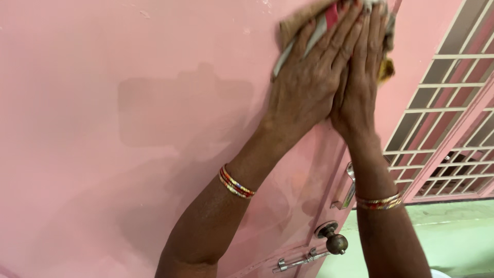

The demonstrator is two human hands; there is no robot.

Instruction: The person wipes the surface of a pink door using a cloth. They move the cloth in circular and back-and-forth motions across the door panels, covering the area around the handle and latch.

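Both hands press flat, fingers stretched out and held close together, on a cloth against the pink door. Neither hand pinches or curls round it; the palms and fingers simply pin it to the door face. The left hand lies over the cloth's lower and middle part, its fingers slanting up to the right. The right hand sits just beside it, the two touching along their inner edges, with its fingertips at the cloth's top near the frame's upper edge. The cloth is tan with grey and red patches, and a yellowish bit shows past the right hand's outer side.

Each wrist wears red and gold bangles. Well below the hands, on the door's right edge, sit a metal handle, a dark round knob and a sliding bolt. Left of the hands a darker rectangular patch marks the door. Right of the door stands a pink grille, with a pale green floor beneath it.
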